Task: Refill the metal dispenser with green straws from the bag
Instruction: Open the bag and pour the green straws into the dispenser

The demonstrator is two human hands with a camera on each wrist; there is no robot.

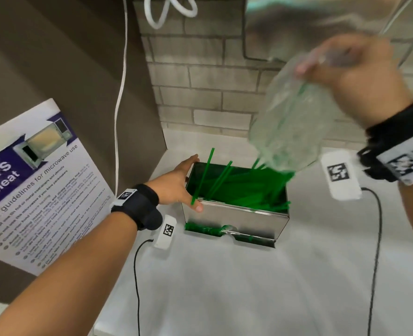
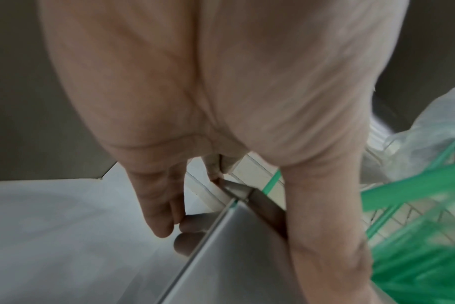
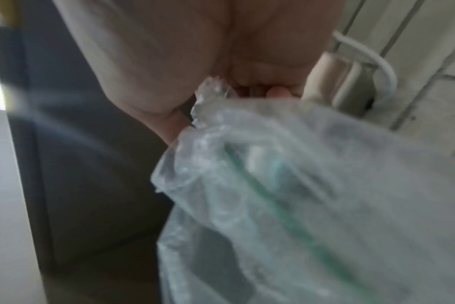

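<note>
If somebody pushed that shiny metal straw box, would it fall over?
Probably not. The metal dispenser looks wide and low, so it should slide rather than tip. The smooth white counter may let it skid, perhaps why the left hand rests against its side.

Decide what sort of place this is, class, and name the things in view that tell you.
Probably a café or canteen self-service counter: a metal dispenser filled with green straws, a poster of microwave safety guidelines, and a white countertop against a tiled wall.
</note>
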